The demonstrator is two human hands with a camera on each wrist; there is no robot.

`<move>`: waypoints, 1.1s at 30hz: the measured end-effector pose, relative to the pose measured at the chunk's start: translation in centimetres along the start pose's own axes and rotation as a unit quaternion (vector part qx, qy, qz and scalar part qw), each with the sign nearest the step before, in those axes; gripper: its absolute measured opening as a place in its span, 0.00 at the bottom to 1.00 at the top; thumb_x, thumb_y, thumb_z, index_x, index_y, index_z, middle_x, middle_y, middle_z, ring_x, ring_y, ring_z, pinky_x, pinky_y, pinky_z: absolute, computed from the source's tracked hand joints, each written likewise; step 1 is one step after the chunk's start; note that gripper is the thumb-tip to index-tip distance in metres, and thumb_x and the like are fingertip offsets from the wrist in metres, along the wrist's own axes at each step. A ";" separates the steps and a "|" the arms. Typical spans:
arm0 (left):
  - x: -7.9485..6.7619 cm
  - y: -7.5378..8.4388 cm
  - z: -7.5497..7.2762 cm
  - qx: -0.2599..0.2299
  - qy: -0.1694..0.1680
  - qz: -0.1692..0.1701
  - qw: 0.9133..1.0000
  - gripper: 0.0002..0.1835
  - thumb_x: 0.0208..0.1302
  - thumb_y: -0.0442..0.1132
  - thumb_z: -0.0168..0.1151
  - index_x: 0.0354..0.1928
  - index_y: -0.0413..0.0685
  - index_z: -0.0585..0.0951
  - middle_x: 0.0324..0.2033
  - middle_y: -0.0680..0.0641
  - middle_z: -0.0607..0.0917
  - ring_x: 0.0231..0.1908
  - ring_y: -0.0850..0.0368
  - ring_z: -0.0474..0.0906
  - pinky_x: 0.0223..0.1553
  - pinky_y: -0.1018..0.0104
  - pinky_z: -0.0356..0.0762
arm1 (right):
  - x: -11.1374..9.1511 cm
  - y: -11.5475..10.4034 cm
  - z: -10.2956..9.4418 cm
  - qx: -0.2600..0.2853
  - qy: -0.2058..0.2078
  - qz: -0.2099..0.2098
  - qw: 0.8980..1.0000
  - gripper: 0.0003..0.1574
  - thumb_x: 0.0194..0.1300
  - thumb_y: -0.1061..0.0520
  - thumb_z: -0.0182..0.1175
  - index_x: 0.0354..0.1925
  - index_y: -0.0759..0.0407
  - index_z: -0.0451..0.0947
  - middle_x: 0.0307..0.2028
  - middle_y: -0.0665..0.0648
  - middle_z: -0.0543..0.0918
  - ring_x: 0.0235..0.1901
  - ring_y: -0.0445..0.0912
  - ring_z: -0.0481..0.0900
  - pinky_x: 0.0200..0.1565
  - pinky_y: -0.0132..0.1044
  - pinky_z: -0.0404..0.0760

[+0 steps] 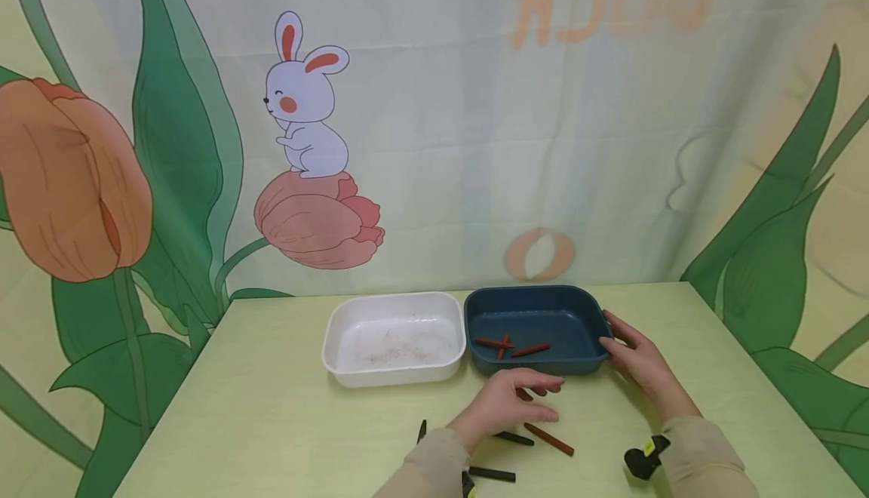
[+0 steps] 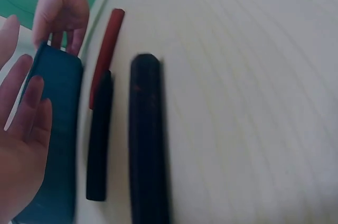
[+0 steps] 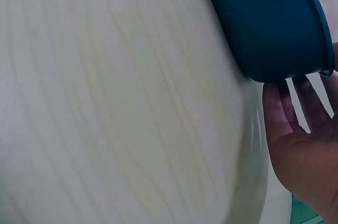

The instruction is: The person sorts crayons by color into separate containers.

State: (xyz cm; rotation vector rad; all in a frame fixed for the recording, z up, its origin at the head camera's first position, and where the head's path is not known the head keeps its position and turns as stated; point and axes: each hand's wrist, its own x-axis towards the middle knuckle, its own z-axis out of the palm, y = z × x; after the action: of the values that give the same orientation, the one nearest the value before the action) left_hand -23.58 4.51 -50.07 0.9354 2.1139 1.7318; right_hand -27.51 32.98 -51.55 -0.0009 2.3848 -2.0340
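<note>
Pale table (image 1: 271,415) served as the work surface. Nearest lay black sticks (image 1: 492,474) and a loose red stick (image 1: 548,439). Left hand (image 1: 504,401) hung near these, fingers parted, gripping nothing. Right hand (image 1: 645,370) held the blue bin (image 1: 543,368) by its end, presumably to steady it; red sticks (image 1: 531,349) lay inside. White bin (image 1: 394,378) sat just beside, likely for easy reach. Printed cloth (image 1: 421,106) hung behind.
</note>
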 end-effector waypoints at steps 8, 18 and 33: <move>-0.1 -1.2 -0.1 0.031 -0.045 -0.011 0.998 0.23 0.53 0.33 0.76 0.53 0.47 0.86 0.47 0.53 0.88 0.48 0.57 0.81 0.50 0.60 0.79 | 0.1 0.0 0.0 -0.007 0.000 0.003 1.000 0.41 0.74 0.60 0.55 0.76 0.65 0.48 0.73 0.75 0.50 0.43 0.21 0.72 0.44 0.23 0.78; -0.1 -1.7 -0.4 0.047 -0.078 0.003 0.996 0.24 0.49 0.29 0.77 0.52 0.41 0.86 0.46 0.47 0.88 0.47 0.58 0.82 0.52 0.65 0.78 | 0.1 0.0 0.0 -0.005 -0.002 0.001 1.000 0.42 0.74 0.60 0.55 0.76 0.66 0.48 0.73 0.75 0.49 0.43 0.21 0.71 0.44 0.23 0.78; 0.7 -3.0 -0.8 0.120 -0.132 0.019 0.984 0.18 0.50 0.33 0.78 0.46 0.44 0.89 0.41 0.57 0.87 0.42 0.74 0.77 0.49 0.77 0.73 | 0.0 -0.1 -0.1 -0.009 -0.003 0.006 1.000 0.42 0.74 0.59 0.55 0.77 0.64 0.48 0.73 0.75 0.49 0.43 0.21 0.70 0.45 0.23 0.78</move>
State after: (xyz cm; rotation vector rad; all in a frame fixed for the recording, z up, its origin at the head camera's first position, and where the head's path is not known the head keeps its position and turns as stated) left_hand -25.50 4.00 -52.57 1.2025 2.1660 1.3013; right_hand -27.55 33.10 -51.46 0.0072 2.3937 -2.0050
